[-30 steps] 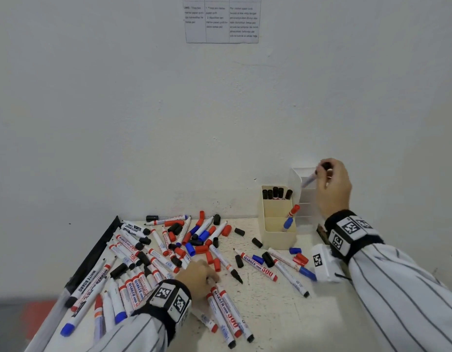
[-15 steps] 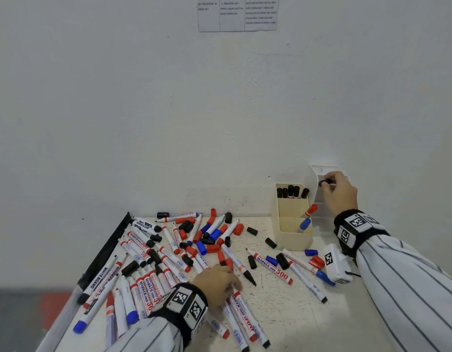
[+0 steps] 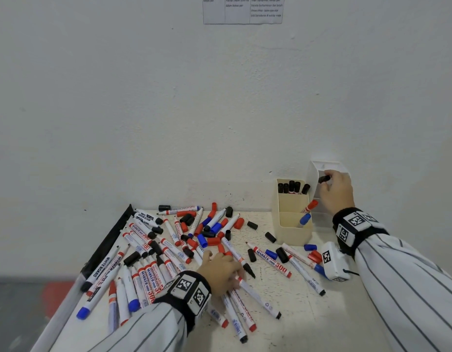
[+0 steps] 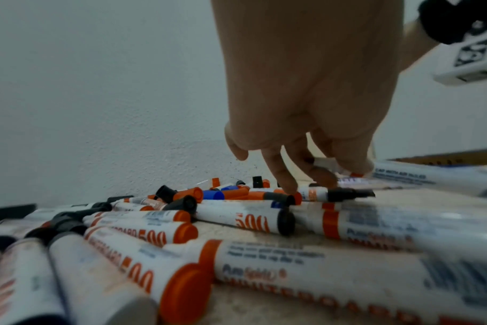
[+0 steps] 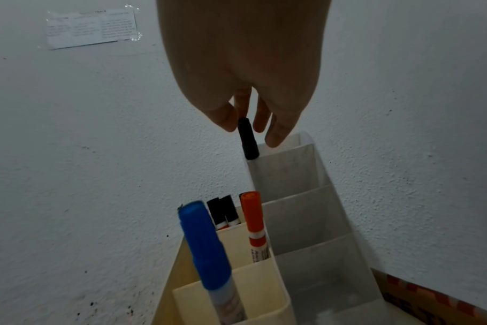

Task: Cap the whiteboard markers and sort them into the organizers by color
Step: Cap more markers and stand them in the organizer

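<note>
My right hand (image 3: 327,177) (image 5: 243,123) pinches the cap end of a black marker (image 3: 323,179) (image 5: 248,140) that stands in the tallest, rear compartment of the white organizer (image 3: 312,174) (image 5: 292,176). Beside it, the cream organizer (image 3: 291,232) (image 5: 237,307) holds several black markers (image 3: 292,186) at the back, a red marker (image 3: 308,207) in the middle and a blue marker (image 3: 304,219) in front. My left hand (image 3: 227,262) (image 4: 306,176) rests fingertips-down on the marker pile (image 3: 169,250), touching an uncapped black marker (image 4: 320,193).
Loose red, blue and black caps (image 3: 214,232) lie among the markers on the white table (image 3: 296,313). A black strip (image 3: 105,247) lines the table's left edge. The wall stands right behind the organizers, with a paper sheet (image 3: 242,11) on it.
My right hand has lowered the black marker from above the white organizer down into its rear compartment. My left hand has stayed on the marker pile.
</note>
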### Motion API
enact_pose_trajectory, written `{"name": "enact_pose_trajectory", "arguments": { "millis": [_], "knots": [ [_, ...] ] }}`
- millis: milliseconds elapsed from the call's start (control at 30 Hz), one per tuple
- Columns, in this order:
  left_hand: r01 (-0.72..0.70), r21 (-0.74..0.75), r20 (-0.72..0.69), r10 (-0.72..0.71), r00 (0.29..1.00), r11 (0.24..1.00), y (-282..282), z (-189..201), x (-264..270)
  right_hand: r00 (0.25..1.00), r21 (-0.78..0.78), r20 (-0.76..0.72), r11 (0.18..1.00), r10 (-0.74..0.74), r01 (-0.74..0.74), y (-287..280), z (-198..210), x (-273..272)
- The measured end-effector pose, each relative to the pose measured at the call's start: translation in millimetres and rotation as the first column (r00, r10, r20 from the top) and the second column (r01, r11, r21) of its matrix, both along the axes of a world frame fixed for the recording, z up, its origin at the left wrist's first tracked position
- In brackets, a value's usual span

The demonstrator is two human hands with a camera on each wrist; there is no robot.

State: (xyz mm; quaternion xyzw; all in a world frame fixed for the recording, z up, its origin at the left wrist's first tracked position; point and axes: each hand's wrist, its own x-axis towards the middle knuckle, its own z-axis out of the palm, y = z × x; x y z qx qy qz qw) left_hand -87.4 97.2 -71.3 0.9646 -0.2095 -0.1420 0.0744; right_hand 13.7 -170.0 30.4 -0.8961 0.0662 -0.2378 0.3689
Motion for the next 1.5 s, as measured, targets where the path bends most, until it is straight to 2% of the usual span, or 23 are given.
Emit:
{"name": "enact_pose_trajectory", "arguments": {
  "millis": [33,100,200,267,367,467,533,567,600,633,700,767,800,867,933,1067,1133,1233,1367,1500],
  "knots": [
    [-0.061,-0.116,-0.03,0.058,0.998,0.991,2,1,1,1.0,-0.001,-0.005,1.0,0.004,-0.004,0,-1,0],
    [-0.18,-0.351,-0.129,0.143,0.981,0.919,8,4,4,0.999,0.011,-0.032,1.0,0.017,-0.016,-1,-2,0],
    [-0.34,-0.621,-0.259,0.225,0.939,0.706,14,11,4,0.996,0.032,-0.08,0.998,0.049,-0.047,1,-5,2],
    [-0.376,-0.745,-0.261,0.278,0.925,0.551,15,17,2,0.993,0.048,-0.098,0.997,0.07,-0.065,3,-5,1],
    [-0.376,-0.845,-0.222,0.392,0.893,0.38,15,24,1,0.998,-0.027,-0.06,0.999,-0.018,0.017,9,-5,-4],
    [-0.401,-0.894,-0.258,0.504,0.825,0.199,17,28,4,0.992,-0.06,0.107,0.996,-0.062,0.068,27,1,-11],
    [-0.433,-0.898,-0.334,0.516,0.789,0.079,19,33,4,0.985,-0.04,0.166,0.999,0.042,-0.036,44,3,-14],
    [-0.443,-0.896,-0.368,0.507,0.779,0.03,21,36,3,0.984,-0.048,0.131,0.992,0.118,-0.112,53,4,-15],
    [-0.452,-0.892,-0.391,0.504,0.77,-0.001,23,37,2,0.978,-0.065,0.028,0.977,0.207,-0.205,62,2,-18],
    [-0.456,-0.89,-0.396,0.509,0.764,-0.008,24,38,1,0.945,-0.087,-0.136,0.946,0.299,-0.312,71,-1,-22],
    [-0.465,-0.884,-0.364,0.551,0.751,0.05,29,34,1,0.769,-0.067,-0.496,0.865,0.404,-0.498,87,-17,-32],
    [-0.481,-0.863,-0.306,0.596,0.742,0.156,34,27,2,0.557,-0.02,-0.735,0.809,0.386,-0.588,102,-41,-42],
    [-0.494,-0.845,-0.288,0.604,0.743,0.205,37,23,1,0.51,-0.06,-0.788,0.78,0.346,-0.623,108,-54,-46],
    [-0.527,-0.799,-0.281,0.596,0.752,0.289,42,16,0,0.525,-0.189,-0.809,0.729,0.265,-0.658,119,-77,-49],
    [-0.551,-0.757,-0.288,0.578,0.764,0.351,45,12,-3,0.584,-0.273,-0.78,0.716,0.226,-0.642,127,-93,-51],
    [-0.559,-0.669,-0.245,0.565,0.788,0.49,50,6,-9,0.675,-0.264,-0.703,0.799,0.224,-0.54,132,-105,-54],
    [-0.567,-0.638,-0.25,0.557,0.792,0.521,50,4,-12,0.727,-0.238,-0.637,0.832,0.256,-0.501,130,-105,-54],
    [-0.553,-0.65,-0.245,0.544,0.802,0.521,50,1,-14,0.803,-0.186,-0.481,0.854,0.352,-0.486,127,-93,-55],
    [-0.536,-0.667,-0.245,0.527,0.814,0.518,48,-3,-14,0.762,-0.053,-0.378,0.809,0.526,-0.585,131,-69,-56],
    [-0.506,-0.682,-0.211,0.521,0.827,0.528,44,-1,-15,0.716,-0.143,-0.35,0.721,0.604,-0.678,133,-64,-61]
  ]
}}
